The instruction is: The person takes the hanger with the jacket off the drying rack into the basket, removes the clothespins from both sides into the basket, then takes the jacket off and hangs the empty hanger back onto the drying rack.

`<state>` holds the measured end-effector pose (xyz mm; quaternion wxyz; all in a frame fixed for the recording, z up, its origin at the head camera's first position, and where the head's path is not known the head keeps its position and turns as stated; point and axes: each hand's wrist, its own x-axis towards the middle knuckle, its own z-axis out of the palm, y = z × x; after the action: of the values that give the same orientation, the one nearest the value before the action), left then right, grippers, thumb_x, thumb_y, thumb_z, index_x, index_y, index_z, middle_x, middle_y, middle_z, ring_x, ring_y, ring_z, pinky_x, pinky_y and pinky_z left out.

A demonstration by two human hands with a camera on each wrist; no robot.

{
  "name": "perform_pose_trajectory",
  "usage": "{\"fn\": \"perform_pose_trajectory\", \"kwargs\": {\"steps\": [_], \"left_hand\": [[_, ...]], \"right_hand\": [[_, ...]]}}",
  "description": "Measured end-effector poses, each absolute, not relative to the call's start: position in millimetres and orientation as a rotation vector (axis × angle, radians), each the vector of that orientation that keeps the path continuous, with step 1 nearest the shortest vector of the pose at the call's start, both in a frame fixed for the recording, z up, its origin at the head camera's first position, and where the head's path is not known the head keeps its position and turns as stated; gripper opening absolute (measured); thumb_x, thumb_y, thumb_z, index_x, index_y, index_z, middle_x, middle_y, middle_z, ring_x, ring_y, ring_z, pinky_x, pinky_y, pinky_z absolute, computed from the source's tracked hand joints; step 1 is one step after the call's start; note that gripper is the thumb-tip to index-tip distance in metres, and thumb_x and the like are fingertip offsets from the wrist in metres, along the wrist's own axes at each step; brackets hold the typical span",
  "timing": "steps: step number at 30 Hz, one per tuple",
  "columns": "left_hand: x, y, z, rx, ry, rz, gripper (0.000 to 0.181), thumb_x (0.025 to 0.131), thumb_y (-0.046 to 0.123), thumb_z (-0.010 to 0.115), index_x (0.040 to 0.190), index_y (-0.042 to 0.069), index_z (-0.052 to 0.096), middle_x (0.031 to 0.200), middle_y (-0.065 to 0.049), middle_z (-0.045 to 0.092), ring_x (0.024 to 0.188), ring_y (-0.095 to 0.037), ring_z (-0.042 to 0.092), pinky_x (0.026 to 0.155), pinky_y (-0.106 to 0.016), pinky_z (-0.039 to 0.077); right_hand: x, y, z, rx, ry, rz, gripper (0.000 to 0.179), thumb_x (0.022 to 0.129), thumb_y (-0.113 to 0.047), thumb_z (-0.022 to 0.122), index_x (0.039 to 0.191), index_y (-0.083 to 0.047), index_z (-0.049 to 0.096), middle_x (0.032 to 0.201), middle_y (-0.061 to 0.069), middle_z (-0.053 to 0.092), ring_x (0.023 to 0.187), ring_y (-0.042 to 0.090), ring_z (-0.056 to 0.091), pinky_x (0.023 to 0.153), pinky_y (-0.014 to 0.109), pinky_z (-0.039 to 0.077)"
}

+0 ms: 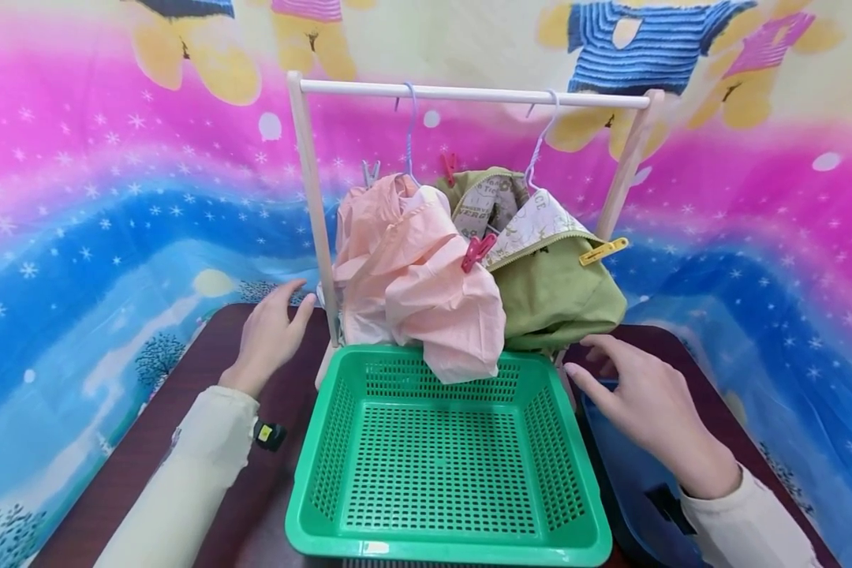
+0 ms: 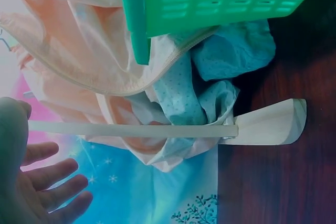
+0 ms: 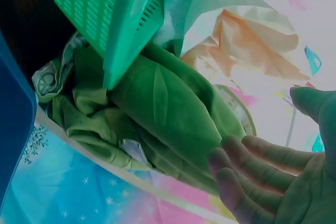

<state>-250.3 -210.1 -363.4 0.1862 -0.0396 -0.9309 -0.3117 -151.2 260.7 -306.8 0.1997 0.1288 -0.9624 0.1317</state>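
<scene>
A small wooden rack (image 1: pixel 476 93) carries two lilac hangers on its bar. From the left hanger (image 1: pixel 410 142) droops a pale pink jacket (image 1: pixel 415 268), its lower edge over the back rim of a green perforated basket (image 1: pixel 305 473). An olive green jacket (image 1: pixel 564 304) with a patterned lining hangs from the right hanger (image 1: pixel 538 150). My left hand (image 1: pixel 273 335) is just left of the rack's left post, fingers spread and holding nothing. Beside the basket's back right corner, my right hand (image 1: pixel 649 398) is empty, its fingers (image 3: pixel 273 153) loosely bent close to the green jacket.
Clothespins show on or beside the jackets: red (image 1: pixel 478 251), yellow (image 1: pixel 603 251), another red (image 1: pixel 449 166) and grey (image 1: pixel 371 172). A blue tray (image 1: pixel 639 489) sits right of the basket on the dark wooden table (image 1: pixel 255 489). A printed curtain (image 1: pixel 113 197) hangs behind.
</scene>
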Motion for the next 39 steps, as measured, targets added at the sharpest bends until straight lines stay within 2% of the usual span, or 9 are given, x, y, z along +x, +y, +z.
{"fn": "perform_pose_trajectory", "kwargs": {"steps": [7,11,16,21,27,31,35,39], "left_hand": [[-267,-207,-356,-0.092,-2.59,-0.965,0.056,0.107,0.047,0.042,0.151,0.014,0.045,0.148,-0.015,0.054,0.13,-0.039,0.054,0.098,-0.062,0.046],[-276,-206,-352,-0.085,-2.564,-1.046,0.051,0.107,0.043,0.043,0.149,0.013,0.045,0.145,-0.017,0.056,0.129,-0.04,0.056,0.1,-0.06,0.046],[-289,-204,-349,-0.086,-2.516,-1.177,0.048,0.108,0.035,0.042,0.149,0.01,0.045,0.144,-0.02,0.056,0.13,-0.04,0.056,0.106,-0.058,0.045],[-299,-203,-344,-0.061,-2.545,-1.249,0.052,0.109,0.038,0.04,0.153,0.01,0.039,0.149,-0.02,0.051,0.136,-0.04,0.05,0.109,-0.059,0.042],[-306,-204,-338,-0.117,-2.613,-1.347,0.059,0.11,0.043,0.033,0.16,0.013,0.026,0.157,-0.023,0.041,0.144,-0.041,0.04,0.116,-0.06,0.035],[-310,-206,-331,-0.162,-2.611,-1.441,0.061,0.11,0.042,0.029,0.162,0.011,0.019,0.161,-0.023,0.035,0.15,-0.04,0.032,0.12,-0.058,0.029],[-312,-205,-326,-0.19,-2.603,-1.504,0.061,0.11,0.041,0.028,0.162,0.011,0.021,0.161,-0.023,0.036,0.152,-0.039,0.031,0.121,-0.058,0.027],[-315,-202,-323,-0.215,-2.588,-1.534,0.057,0.111,0.037,0.029,0.16,0.007,0.027,0.156,-0.024,0.042,0.149,-0.04,0.035,0.121,-0.058,0.028]], "right_hand": [[-160,249,-307,0.439,-2.712,0.342,0.027,0.093,-0.04,0.072,0.113,-0.023,0.068,0.082,-0.006,0.068,0.072,0.011,0.063,0.053,0.029,0.042],[-163,244,-306,0.472,-2.723,0.337,0.025,0.094,-0.041,0.071,0.111,-0.023,0.068,0.077,-0.008,0.066,0.066,0.006,0.058,0.052,0.028,0.04],[-170,240,-303,0.517,-2.728,0.35,0.028,0.097,-0.038,0.067,0.116,-0.017,0.07,0.079,-0.007,0.069,0.064,0.003,0.058,0.053,0.029,0.043],[-177,234,-301,0.548,-2.729,0.347,0.028,0.1,-0.033,0.064,0.117,-0.012,0.07,0.087,-0.003,0.073,0.069,0.008,0.064,0.056,0.031,0.047],[-184,226,-296,0.558,-2.732,0.367,0.027,0.101,-0.033,0.062,0.118,-0.015,0.07,0.087,-0.002,0.073,0.065,0.008,0.061,0.055,0.03,0.046],[-189,220,-290,0.58,-2.726,0.411,0.029,0.102,-0.035,0.06,0.121,-0.015,0.07,0.097,-0.001,0.075,0.076,0.014,0.069,0.06,0.036,0.052],[-194,214,-286,0.601,-2.714,0.463,0.029,0.103,-0.033,0.059,0.122,-0.013,0.069,0.1,0.002,0.076,0.082,0.018,0.071,0.066,0.041,0.055],[-198,209,-283,0.611,-2.697,0.524,0.028,0.103,-0.032,0.059,0.119,-0.012,0.07,0.098,0.003,0.076,0.081,0.018,0.072,0.065,0.04,0.054]]}}
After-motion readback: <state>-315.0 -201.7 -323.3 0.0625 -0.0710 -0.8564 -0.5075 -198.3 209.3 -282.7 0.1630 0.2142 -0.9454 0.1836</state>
